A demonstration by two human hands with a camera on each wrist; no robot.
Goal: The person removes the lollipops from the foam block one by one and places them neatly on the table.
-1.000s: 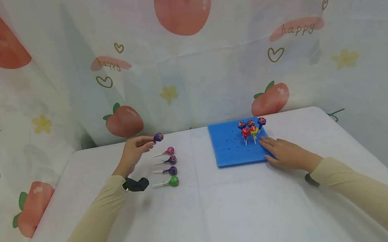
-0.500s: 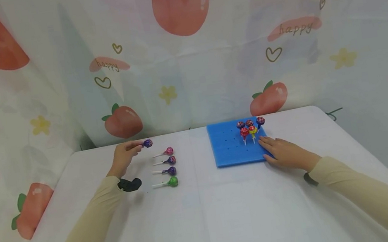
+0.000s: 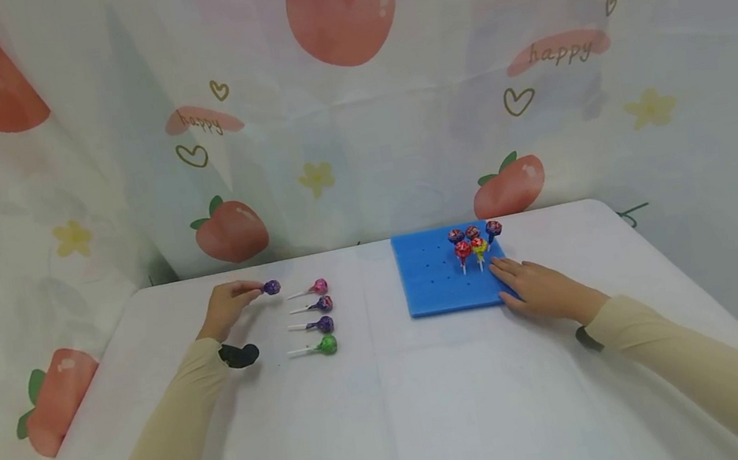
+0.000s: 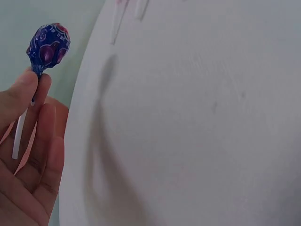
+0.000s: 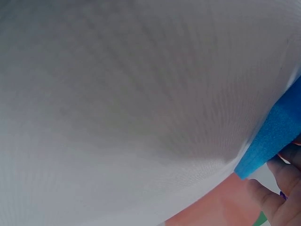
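My left hand (image 3: 229,308) pinches a purple-wrapped lollipop (image 4: 49,46) by its stick just under the wrapper, above the table's left side. In the left wrist view the white stick end points down toward the palm. To the right of that hand lie a pink lollipop (image 3: 319,287), two dark purple ones and a green lollipop (image 3: 326,344) in a column, sticks to the left. My right hand (image 3: 544,291) rests with extended fingers on the right edge of a blue foam board (image 3: 433,300). Several lollipops (image 3: 463,249) stand upright in the board's far right part.
Small holes dot the rest of the blue board. A white cloth covers the table (image 3: 383,419), and a fruit-patterned curtain (image 3: 356,144) hangs behind its far edge and along the left side.
My left hand has moved left and slightly nearer with the purple lollipop, away from above the column of lollipops. The right hand stays at the board's edge.
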